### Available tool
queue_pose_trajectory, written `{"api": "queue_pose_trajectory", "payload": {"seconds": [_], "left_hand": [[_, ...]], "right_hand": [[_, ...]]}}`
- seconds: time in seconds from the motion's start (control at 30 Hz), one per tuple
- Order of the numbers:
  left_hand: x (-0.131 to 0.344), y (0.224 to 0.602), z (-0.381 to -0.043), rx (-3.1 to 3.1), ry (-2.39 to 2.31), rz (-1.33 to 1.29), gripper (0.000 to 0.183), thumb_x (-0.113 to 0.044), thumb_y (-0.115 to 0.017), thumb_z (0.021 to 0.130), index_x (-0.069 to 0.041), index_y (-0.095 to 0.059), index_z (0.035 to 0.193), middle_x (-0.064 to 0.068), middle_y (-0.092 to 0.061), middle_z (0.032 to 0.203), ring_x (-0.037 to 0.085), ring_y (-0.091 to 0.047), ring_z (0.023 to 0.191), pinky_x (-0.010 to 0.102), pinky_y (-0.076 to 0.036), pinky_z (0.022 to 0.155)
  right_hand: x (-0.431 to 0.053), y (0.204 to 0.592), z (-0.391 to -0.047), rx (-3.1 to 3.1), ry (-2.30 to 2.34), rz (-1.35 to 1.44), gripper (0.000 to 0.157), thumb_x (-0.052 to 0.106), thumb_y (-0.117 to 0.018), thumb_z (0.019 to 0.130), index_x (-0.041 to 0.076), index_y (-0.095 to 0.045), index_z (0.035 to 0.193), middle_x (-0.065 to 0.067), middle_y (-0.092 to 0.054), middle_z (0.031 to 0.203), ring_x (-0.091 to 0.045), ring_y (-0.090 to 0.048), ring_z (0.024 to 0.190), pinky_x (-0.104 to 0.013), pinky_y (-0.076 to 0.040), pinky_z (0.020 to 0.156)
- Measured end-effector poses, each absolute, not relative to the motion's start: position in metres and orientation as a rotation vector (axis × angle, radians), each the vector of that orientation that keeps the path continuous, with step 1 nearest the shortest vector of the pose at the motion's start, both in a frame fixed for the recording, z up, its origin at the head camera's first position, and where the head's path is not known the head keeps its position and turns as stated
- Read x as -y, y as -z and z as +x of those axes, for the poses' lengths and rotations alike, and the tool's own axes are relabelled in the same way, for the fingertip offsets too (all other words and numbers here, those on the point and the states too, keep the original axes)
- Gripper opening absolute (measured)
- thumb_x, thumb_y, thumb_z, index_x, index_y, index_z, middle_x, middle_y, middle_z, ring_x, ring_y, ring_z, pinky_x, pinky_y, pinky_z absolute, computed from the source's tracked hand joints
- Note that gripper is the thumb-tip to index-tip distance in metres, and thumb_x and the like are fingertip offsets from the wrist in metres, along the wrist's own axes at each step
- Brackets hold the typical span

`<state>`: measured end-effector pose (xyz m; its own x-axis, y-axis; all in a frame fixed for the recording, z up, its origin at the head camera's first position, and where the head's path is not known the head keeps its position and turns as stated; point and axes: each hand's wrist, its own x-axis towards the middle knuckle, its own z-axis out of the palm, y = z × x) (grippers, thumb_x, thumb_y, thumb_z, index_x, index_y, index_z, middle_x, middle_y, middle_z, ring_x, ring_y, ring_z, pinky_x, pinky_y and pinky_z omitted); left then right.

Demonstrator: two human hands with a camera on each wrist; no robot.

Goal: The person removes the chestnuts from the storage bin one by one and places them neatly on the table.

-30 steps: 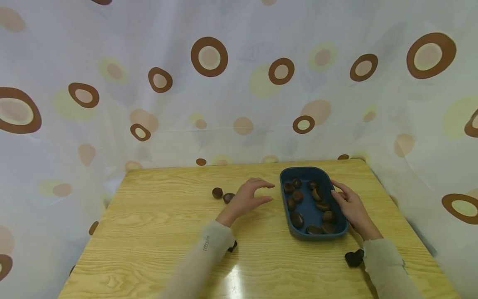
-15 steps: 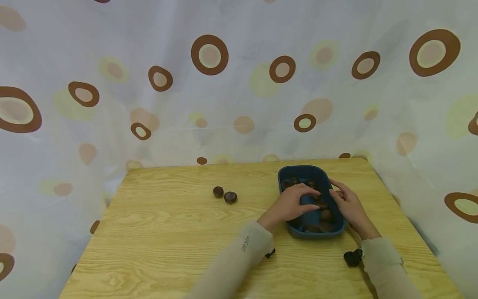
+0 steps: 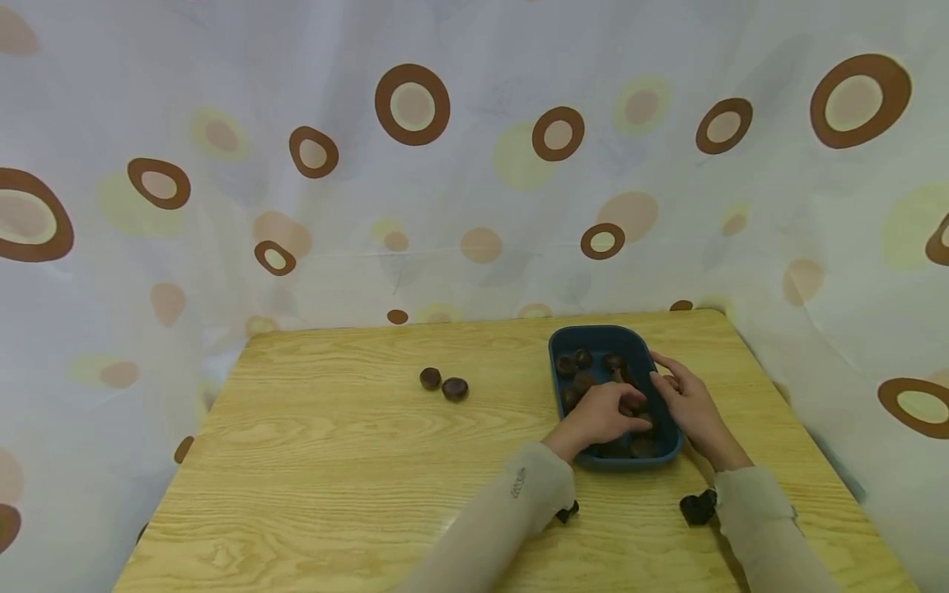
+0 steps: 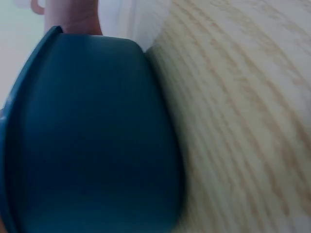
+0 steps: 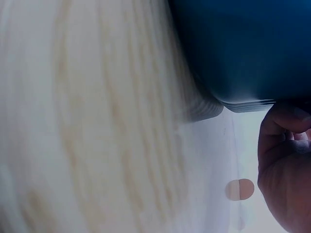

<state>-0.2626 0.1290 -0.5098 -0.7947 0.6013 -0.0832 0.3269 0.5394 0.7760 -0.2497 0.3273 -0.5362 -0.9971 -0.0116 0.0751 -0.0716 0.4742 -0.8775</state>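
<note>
A blue plastic box point(image 3: 593, 330) with several brown chestnuts point(image 3: 583, 359) stands on the right part of the table. My left hand point(image 3: 600, 416) reaches over its near left side and down inside. Thumb and fingers are apart in a C shape, around a chestnut point(image 3: 629, 403). My right hand point(image 3: 693, 412) grips the box's right wall, thumb at the rim and fingers along the outside. In the right wrist view that hand point(image 5: 289, 165) shows curled fingers at the box's edge point(image 5: 252, 58). The left wrist view is mostly filled by the box's outer wall point(image 4: 97, 131).
Two chestnuts point(image 3: 455, 389) lie side by side left of the box on the wooden table point(image 3: 334, 461). A white curtain with brown circles point(image 3: 474, 165) hangs behind and beside the table. A black wrist device point(image 3: 698, 508) sits at the right sleeve.
My left hand has moved right from beside the box, over its rim and down among the chestnuts. The right hand stays at the box, which has shifted slightly left in view.
</note>
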Motion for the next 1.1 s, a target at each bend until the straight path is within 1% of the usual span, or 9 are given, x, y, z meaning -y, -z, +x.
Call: {"api": "queue_pose_trajectory", "payload": {"seconds": [0.1,0.2,0.3,0.43,0.63,0.8,0.87,0.97,1.1], "left_hand": [[-0.1335,0.5132,-0.2630,-2.411,-1.100,0.732,0.036,-0.030,-0.077,0.096,-0.019,-0.071,0.130,-0.008,-0.072,0.118,0.002,-0.067,0.100,0.018,-0.055,0.084],[-0.1365,0.5155,-0.2644,-2.396,-1.054,0.754,0.036,-0.029,-0.075,0.098,-0.019,-0.069,0.131,-0.008,-0.072,0.117,0.003,-0.067,0.100,0.018,-0.054,0.083],[-0.1383,0.5165,-0.2659,-2.410,-0.953,0.834,0.037,-0.028,-0.073,0.099,-0.019,-0.068,0.135,-0.007,-0.070,0.120,0.003,-0.066,0.101,0.016,-0.053,0.083],[-0.1391,0.5169,-0.2661,-2.443,-0.835,0.912,0.035,-0.030,-0.073,0.099,-0.021,-0.069,0.133,-0.007,-0.067,0.123,0.002,-0.064,0.102,0.014,-0.051,0.083],[-0.1379,0.5165,-0.2650,-2.432,-0.854,0.913,0.030,-0.029,-0.073,0.099,-0.021,-0.071,0.128,-0.009,-0.072,0.123,0.002,-0.066,0.107,0.015,-0.051,0.087],[-0.1363,0.5159,-0.2652,-2.454,-0.837,0.935,0.029,-0.030,-0.072,0.100,-0.022,-0.071,0.127,-0.011,-0.071,0.122,0.001,-0.066,0.108,0.014,-0.051,0.088],[-0.1362,0.5152,-0.2655,-2.465,-0.834,0.953,0.029,-0.030,-0.071,0.100,-0.022,-0.070,0.128,-0.011,-0.071,0.122,0.001,-0.066,0.108,0.014,-0.051,0.089],[-0.1366,0.5154,-0.2654,-2.473,-0.845,0.983,0.031,-0.031,-0.071,0.100,-0.021,-0.070,0.130,-0.011,-0.071,0.122,0.000,-0.065,0.109,0.013,-0.050,0.089],[-0.1359,0.5152,-0.2638,-2.477,-0.898,1.008,0.031,-0.030,-0.070,0.101,-0.020,-0.069,0.130,-0.010,-0.071,0.121,-0.001,-0.065,0.104,0.011,-0.050,0.086]], "right_hand": [[-0.3277,0.5363,-0.2490,2.644,-1.572,0.083,0.056,0.033,-0.044,0.113,0.007,-0.034,0.162,-0.007,-0.062,0.081,-0.011,-0.051,0.070,-0.025,-0.044,0.063],[-0.3278,0.5362,-0.2487,2.652,-1.557,0.087,0.056,0.033,-0.044,0.113,0.008,-0.034,0.162,-0.012,-0.064,0.084,-0.012,-0.052,0.071,-0.025,-0.045,0.066],[-0.3282,0.5362,-0.2483,2.657,-1.550,0.080,0.056,0.032,-0.043,0.113,0.008,-0.033,0.162,-0.017,-0.067,0.091,-0.013,-0.055,0.074,-0.024,-0.046,0.068],[-0.3290,0.5362,-0.2488,2.668,-1.543,0.068,0.056,0.032,-0.042,0.114,0.008,-0.033,0.163,-0.022,-0.070,0.103,-0.013,-0.060,0.081,-0.022,-0.049,0.071],[-0.3286,0.5365,-0.2498,2.676,-1.537,0.068,0.056,0.033,-0.043,0.113,0.009,-0.033,0.163,-0.026,-0.069,0.106,-0.012,-0.059,0.081,-0.022,-0.048,0.071],[-0.3281,0.5362,-0.2513,2.683,-1.552,0.075,0.058,0.035,-0.043,0.113,0.010,-0.032,0.163,-0.028,-0.069,0.114,-0.008,-0.061,0.087,-0.021,-0.050,0.075],[-0.3282,0.5360,-0.2516,2.680,-1.556,0.077,0.058,0.036,-0.042,0.113,0.010,-0.031,0.164,-0.027,-0.069,0.114,-0.007,-0.061,0.087,-0.021,-0.050,0.075],[-0.3282,0.5352,-0.2500,2.668,-1.558,0.072,0.057,0.035,-0.043,0.113,0.009,-0.032,0.163,-0.025,-0.069,0.106,-0.010,-0.059,0.080,-0.023,-0.050,0.072],[-0.3281,0.5347,-0.2478,2.661,-1.567,0.076,0.058,0.035,-0.044,0.113,0.008,-0.033,0.163,-0.016,-0.068,0.095,-0.012,-0.056,0.072,-0.025,-0.048,0.066]]}}
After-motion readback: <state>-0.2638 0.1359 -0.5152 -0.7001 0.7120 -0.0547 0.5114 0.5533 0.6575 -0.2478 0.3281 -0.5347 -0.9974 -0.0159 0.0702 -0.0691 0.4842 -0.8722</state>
